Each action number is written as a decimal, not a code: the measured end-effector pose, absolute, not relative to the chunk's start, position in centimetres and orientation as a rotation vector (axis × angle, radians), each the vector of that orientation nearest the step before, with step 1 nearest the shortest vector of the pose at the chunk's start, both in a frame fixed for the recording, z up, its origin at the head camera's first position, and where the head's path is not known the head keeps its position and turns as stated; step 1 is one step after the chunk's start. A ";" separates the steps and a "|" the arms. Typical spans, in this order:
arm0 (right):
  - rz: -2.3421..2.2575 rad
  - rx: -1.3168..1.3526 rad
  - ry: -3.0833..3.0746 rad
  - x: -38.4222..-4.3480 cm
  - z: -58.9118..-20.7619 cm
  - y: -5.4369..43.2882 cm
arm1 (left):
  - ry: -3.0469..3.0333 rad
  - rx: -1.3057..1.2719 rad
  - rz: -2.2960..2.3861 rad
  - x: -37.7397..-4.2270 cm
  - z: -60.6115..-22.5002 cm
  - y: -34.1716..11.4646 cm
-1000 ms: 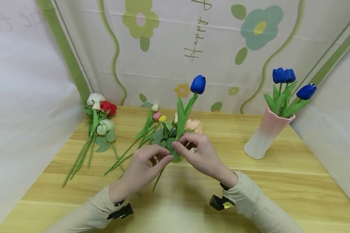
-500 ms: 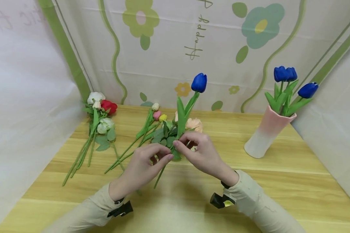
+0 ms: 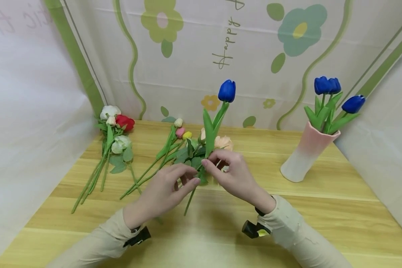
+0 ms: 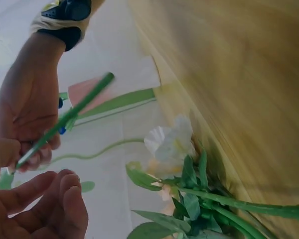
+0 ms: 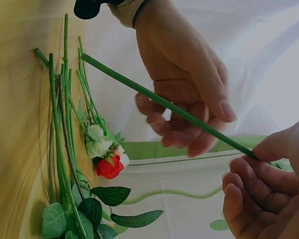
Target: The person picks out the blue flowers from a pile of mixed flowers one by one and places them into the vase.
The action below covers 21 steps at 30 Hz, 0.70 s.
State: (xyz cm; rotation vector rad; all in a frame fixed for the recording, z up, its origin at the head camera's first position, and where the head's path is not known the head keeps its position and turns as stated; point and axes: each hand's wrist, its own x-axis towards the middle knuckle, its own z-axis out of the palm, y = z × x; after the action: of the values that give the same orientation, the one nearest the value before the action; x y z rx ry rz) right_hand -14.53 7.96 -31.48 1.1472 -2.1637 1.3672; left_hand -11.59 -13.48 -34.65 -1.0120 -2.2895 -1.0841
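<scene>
My right hand (image 3: 232,171) pinches the green stem of a blue tulip (image 3: 227,91) between thumb and fingertips, just under its leaves. The tulip stands nearly upright over the table, its bare stem (image 5: 164,102) slanting down toward me. Beside that stem is my left hand (image 3: 169,190), fingers loosely bent, with a gap between thumb and fingertips. In the right wrist view the left hand (image 5: 184,89) lies behind the stem and holds nothing. In the left wrist view the stem's cut end (image 4: 108,77) points away from the left fingers (image 4: 72,199).
A pink-and-white vase (image 3: 299,152) with several blue tulips stands at the right. Red and white flowers (image 3: 124,123) lie at the left. Small tulips (image 3: 180,132) and a peach flower (image 3: 223,143) lie behind my hands. A printed cloth (image 3: 187,67) hangs behind the table.
The blue tulip has risen slightly and tipped more upright, its lower stem swinging right. My left fingers have spread a little and drawn apart from the stem; the right hand keeps its pinch.
</scene>
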 end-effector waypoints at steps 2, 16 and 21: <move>1.355 1.139 -2.158 -14.7 -31.4 8.1 | -2.348 -0.990 -1.013 -11.9 -34.8 -13.8; 1.173 1.161 -2.271 -15.4 -30.7 9.5 | -2.653 -0.749 -0.796 -14.1 -35.3 -16.0; 1.049 1.175 -2.259 -15.6 -30.5 10.3 | -2.687 -0.735 -0.777 -13.9 -35.0 -15.7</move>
State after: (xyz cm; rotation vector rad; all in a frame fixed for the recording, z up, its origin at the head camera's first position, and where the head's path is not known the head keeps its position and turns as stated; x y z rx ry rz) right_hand -15.59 10.30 -30.48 1.1747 -2.2594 1.0488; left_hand -13.88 -15.74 -34.98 -0.7349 -2.6865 -0.7770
